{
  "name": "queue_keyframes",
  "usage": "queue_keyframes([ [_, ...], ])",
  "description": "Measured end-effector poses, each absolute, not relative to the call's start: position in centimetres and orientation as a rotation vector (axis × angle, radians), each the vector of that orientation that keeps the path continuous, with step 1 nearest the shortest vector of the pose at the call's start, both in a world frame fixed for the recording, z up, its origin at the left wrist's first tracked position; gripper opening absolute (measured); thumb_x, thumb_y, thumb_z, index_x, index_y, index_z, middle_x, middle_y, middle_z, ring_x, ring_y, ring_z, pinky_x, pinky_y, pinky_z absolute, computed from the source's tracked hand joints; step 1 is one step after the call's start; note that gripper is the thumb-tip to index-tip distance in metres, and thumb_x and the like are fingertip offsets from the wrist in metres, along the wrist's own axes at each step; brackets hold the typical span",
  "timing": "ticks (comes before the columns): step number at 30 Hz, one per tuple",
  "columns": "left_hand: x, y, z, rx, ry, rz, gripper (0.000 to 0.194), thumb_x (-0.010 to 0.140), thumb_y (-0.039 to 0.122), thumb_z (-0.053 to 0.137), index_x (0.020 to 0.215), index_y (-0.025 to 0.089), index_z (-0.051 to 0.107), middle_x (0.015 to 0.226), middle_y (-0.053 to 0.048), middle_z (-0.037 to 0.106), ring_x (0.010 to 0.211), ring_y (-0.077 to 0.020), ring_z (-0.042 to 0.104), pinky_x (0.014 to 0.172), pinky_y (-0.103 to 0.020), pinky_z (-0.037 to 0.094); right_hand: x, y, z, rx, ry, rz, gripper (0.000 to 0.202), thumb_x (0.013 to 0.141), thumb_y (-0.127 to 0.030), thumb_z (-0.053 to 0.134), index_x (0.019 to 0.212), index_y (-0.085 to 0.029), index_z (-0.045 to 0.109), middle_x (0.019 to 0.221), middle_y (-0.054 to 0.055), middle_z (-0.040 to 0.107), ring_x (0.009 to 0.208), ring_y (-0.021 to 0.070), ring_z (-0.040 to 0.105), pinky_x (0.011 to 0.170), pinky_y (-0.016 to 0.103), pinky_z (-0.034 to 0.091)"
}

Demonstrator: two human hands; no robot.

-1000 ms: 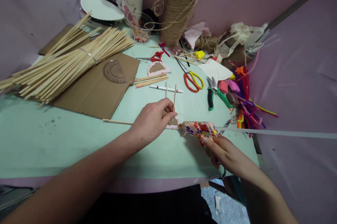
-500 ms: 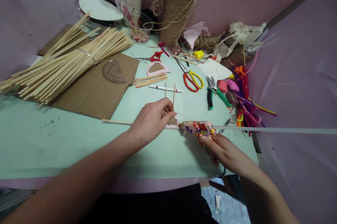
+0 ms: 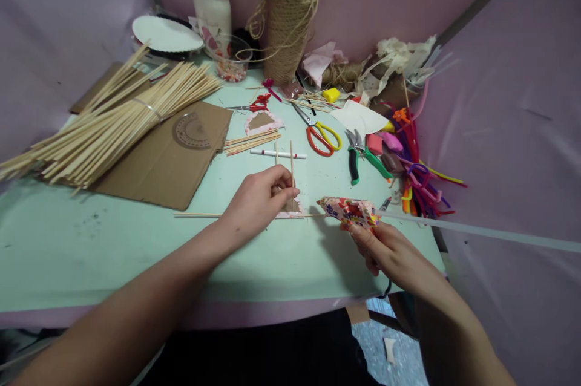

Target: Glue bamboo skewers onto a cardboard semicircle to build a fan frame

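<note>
Between the thumb and fingers of my left hand [image 3: 263,195] is a thin wooden stick [image 3: 292,162], held upright. Its lower end meets a small cardboard piece [image 3: 290,205] with a pink-and-white edge, partly hidden by my fingers. A second upright stick [image 3: 276,153] stands just left of it. Another stick [image 3: 196,215] lies flat along the piece's near edge and passes under my wrist. My right hand [image 3: 376,247] is wrapped round a glue gun [image 3: 349,210] covered in colourful patterned wrapping. Its nozzle points left, apart from the cardboard, and a long translucent glue stick [image 3: 476,230] sticks out of its back.
A bundle of wooden sticks [image 3: 131,126] lies on cardboard [image 3: 181,174] at left. Orange-yellow scissors [image 3: 320,138], green-black pruners [image 3: 358,153] and a white pen [image 3: 278,154] lie beyond my hands. Behind stand a twine spool [image 3: 290,29] and a bottle [image 3: 211,11]. Pipe cleaners [image 3: 420,180] are heaped at right.
The glue gun has drawn back to the right, its nozzle now away from the cardboard piece. My left hand still holds the upright stick. The camera view has shifted slightly.
</note>
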State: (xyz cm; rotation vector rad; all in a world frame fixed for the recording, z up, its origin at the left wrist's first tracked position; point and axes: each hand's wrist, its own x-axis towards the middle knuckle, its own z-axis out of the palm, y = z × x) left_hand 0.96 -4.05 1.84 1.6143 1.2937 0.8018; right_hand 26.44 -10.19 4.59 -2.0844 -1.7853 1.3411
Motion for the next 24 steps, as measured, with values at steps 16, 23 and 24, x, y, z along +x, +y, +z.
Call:
queue_keyframes([
  [16,2.0,-2.0,1.5,1.649,1.286,0.789,0.011,0.080,0.031,0.060,0.080,0.020,0.062,0.068,0.002,0.063,0.065,-0.0128,0.060,0.061,-0.024,0.044,25.7,-9.3,3.7,-1.878,-1.838,1.521,0.058,0.090,-0.069,0.038,0.062,-0.020,0.046,0.048,-0.001,0.050,0.045,0.0129,0.052,0.047,0.025,0.039],
  [23,2.0,-2.0,1.2,1.612,1.288,0.796,0.011,0.080,0.029,0.060,0.079,0.018,0.061,0.070,0.001,0.063,0.065,-0.0127,0.059,0.062,-0.026,0.045,25.5,-9.2,4.4,-1.896,-1.947,1.439,0.057,0.091,-0.066,0.039,0.055,-0.021,0.046,0.048,0.000,0.050,0.049,0.0142,0.052,0.053,0.026,0.041],
  [24,2.0,-2.1,1.3,1.619,1.293,0.794,0.011,0.080,0.029,0.060,0.079,0.018,0.062,0.070,0.001,0.063,0.065,-0.0124,0.058,0.062,-0.026,0.044,25.4,-9.3,4.6,-1.897,-1.970,1.417,0.057,0.091,-0.065,0.039,0.055,-0.022,0.046,0.049,0.000,0.050,0.051,0.0148,0.052,0.054,0.027,0.042],
])
